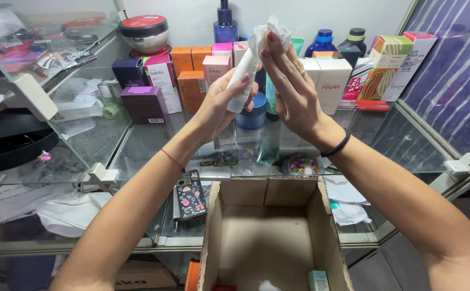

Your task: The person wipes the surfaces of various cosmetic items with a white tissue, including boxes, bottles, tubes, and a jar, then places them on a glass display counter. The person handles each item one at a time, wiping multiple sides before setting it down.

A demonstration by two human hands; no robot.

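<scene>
Hands meet above a glass shelf (pixel 138 145). The left hand (pixel 218 105) is wrapped around a pale tube (pixel 244 78), fingers and thumb closed on its lower half, so the tube stands tilted with its top toward one o'clock. The right hand (pixel 291 86) has its fingers straight and pressed together, and at the fingertips it pinches a crumpled white tissue (pixel 270 29) against the top end of the tube. The tube sits at twelve o'clock in the view, above the middle of the shelf and clear of everything on it. A black band (pixel 336 147) circles the right wrist, and a thin red thread (pixel 171 158) the left.

Below the hands, at six o'clock, an open cardboard box (pixel 321 215) stands with its flaps up; a small teal carton (pixel 318 280) lies in its bottom. At seven o'clock from the hands a phone in a patterned case (pixel 190 195) lies just beside the box. Behind the hands, small orange and pink cartons (pixel 193 89) and white cartons (pixel 329 81) line the back of the shelf, with dark blue bottles (pixel 225 24) behind them. A striped green and orange carton (pixel 384 67) stands at two o'clock, and a round tin with a red lid (pixel 144 31) at ten o'clock.
</scene>
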